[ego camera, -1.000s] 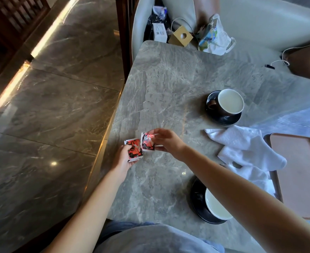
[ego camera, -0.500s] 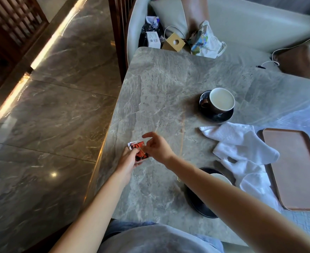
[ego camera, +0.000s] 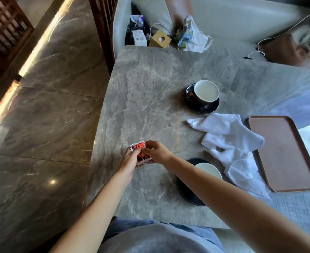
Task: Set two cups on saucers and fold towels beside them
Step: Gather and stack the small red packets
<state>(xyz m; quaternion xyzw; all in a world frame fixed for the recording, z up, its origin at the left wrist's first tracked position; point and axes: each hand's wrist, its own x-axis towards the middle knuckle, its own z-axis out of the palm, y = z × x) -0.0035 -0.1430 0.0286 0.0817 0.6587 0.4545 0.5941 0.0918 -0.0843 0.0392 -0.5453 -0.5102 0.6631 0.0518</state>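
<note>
Two dark cups with pale insides stand on dark saucers: the far cup point(ego camera: 206, 92) on its saucer point(ego camera: 201, 109), the near cup point(ego camera: 209, 170) on its saucer point(ego camera: 186, 192), partly hidden by my right forearm. Crumpled white towels point(ego camera: 230, 136) lie unfolded between them, trailing toward the tray. My left hand point(ego camera: 130, 161) and my right hand point(ego camera: 157, 152) meet at the table's left side, both gripping small red-and-white packets point(ego camera: 141, 152) pressed together.
A brown tray point(ego camera: 282, 154) lies at the right. The grey marble table point(ego camera: 150, 84) ends close to my hands on the left, with stone floor beyond. A cushioned seat at the back holds a tissue box point(ego camera: 159, 39), bags and a cable.
The two packets, held apart a second ago, have been brought together into one stack between both hands. The camera view has shifted slightly.
</note>
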